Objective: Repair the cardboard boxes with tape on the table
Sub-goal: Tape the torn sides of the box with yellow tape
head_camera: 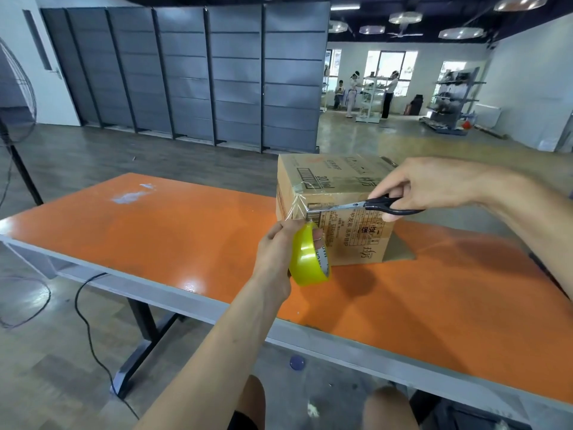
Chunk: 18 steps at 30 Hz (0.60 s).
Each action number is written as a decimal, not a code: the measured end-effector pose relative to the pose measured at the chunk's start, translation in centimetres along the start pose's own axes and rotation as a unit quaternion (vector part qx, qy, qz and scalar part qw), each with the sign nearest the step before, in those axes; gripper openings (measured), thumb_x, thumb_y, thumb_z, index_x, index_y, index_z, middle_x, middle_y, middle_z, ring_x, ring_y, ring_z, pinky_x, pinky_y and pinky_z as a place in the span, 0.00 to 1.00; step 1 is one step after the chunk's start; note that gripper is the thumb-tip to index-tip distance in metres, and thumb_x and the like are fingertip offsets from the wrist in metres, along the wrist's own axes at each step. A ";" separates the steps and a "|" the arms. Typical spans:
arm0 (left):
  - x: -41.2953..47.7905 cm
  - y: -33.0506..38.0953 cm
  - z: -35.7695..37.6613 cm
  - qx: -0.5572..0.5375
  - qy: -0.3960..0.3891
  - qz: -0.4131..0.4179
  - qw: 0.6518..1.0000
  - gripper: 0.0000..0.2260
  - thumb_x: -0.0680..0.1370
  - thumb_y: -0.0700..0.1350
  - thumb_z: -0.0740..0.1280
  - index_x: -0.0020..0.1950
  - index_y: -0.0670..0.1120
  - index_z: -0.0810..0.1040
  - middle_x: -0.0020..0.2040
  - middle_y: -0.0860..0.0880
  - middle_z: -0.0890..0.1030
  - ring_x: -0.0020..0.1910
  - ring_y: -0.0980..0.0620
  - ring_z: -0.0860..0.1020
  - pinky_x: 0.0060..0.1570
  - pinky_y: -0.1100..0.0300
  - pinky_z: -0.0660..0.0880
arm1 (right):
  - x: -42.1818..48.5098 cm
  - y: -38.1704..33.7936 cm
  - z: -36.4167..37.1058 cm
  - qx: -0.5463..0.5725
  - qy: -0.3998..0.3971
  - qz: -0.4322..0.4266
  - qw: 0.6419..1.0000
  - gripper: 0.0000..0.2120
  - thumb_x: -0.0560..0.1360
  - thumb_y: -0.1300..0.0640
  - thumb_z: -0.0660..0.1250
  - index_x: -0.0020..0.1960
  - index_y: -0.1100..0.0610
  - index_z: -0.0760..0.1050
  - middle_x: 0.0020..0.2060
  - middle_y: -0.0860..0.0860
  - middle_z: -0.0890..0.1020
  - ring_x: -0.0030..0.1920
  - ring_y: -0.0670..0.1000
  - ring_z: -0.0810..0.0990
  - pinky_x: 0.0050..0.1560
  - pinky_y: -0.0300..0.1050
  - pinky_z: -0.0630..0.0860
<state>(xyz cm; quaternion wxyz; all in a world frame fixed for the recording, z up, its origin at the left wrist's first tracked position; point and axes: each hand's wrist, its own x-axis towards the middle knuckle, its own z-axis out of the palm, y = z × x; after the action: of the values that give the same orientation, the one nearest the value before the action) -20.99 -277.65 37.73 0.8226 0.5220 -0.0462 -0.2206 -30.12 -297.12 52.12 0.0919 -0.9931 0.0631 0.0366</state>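
Note:
A brown cardboard box (pixel 347 240) with printed labels stands on the orange table (pixel 173 231). My left hand (pixel 276 246) grips a yellow-green roll of clear tape (pixel 307 259) just in front of the box's near left corner. A stretch of tape (pixel 299 206) runs from the roll up onto that corner. My right hand (pixel 424 184) holds black-handled scissors (pixel 366 206) over the box's front face. Their blades point left and meet the stretched tape at the corner.
A flat piece of cardboard (pixel 400 249) lies under the box's right side. The table's grey edge (pixel 217 308) runs diagonally in front of me. A black cable (pixel 90 333) trails on the floor at left. Grey lockers and distant people stand far behind.

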 end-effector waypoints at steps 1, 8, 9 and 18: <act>0.1 0.0 0.0 -0.002 0.000 -0.001 1.000 0.13 0.79 0.43 0.70 0.62 0.40 0.80 0.42 0.44 0.87 0.37 0.48 0.85 0.37 0.57 0.83 | -0.1 0.0 -0.1 0.000 -0.002 0.001 1.000 0.13 0.75 0.50 0.75 0.57 0.36 0.82 0.39 0.36 0.86 0.33 0.34 0.77 0.37 0.37 0.66; 0.3 0.1 -0.1 -0.013 -0.007 -0.015 1.000 0.14 0.79 0.42 0.70 0.63 0.39 0.80 0.46 0.40 0.87 0.41 0.45 0.85 0.46 0.50 0.83 | 0.9 -0.9 -0.1 0.012 -0.017 -0.027 0.999 0.13 0.74 0.50 0.76 0.55 0.35 0.83 0.36 0.44 0.85 0.32 0.38 0.76 0.37 0.37 0.66; 0.3 0.0 -0.1 -0.014 -0.007 -0.017 1.000 0.14 0.79 0.42 0.70 0.63 0.39 0.80 0.47 0.40 0.86 0.41 0.45 0.85 0.46 0.50 0.83 | 1.0 -0.9 -0.1 0.017 -0.016 -0.031 0.999 0.13 0.73 0.51 0.77 0.54 0.36 0.84 0.35 0.49 0.85 0.31 0.40 0.76 0.37 0.38 0.67; 0.1 -0.3 -0.1 -0.016 -0.016 -0.019 1.000 0.14 0.78 0.40 0.70 0.62 0.38 0.80 0.42 0.41 0.86 0.39 0.46 0.85 0.39 0.55 0.82 | 0.0 2.7 1.4 0.044 -0.024 0.014 0.999 0.12 0.75 0.56 0.75 0.54 0.40 0.82 0.39 0.48 0.85 0.33 0.39 0.77 0.41 0.41 0.69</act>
<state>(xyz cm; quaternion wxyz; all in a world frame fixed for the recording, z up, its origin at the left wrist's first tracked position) -20.94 -277.77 37.44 0.8257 0.5058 -0.0461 -0.2454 -30.52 -299.53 50.30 0.1363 -0.9860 0.0761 0.0592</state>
